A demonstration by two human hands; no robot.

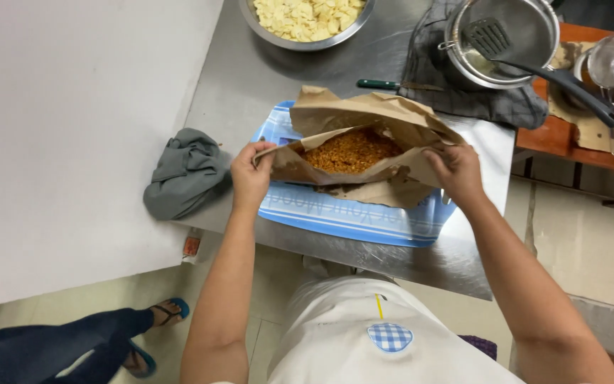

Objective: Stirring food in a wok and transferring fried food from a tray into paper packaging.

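Together, left hand (250,174) and right hand (458,173) each grip the brown paper (385,117) holding orange-brown crumbs (351,151).

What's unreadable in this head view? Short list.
- Blue tray: middle hidden under the brown paper.
- Fried crumbs: depth hidden by the paper folds.
- Left hand and right hand: fingertips tucked behind paper edges.
- Metal bowl of pale slices: cut off by the top edge.
- Knife: blade lost against the grey cloth.

Brown paper (385,117) holds orange-brown crumbs (349,151) above a light blue tray (353,217); left of the left hand (250,178), a grey cloth (182,171).
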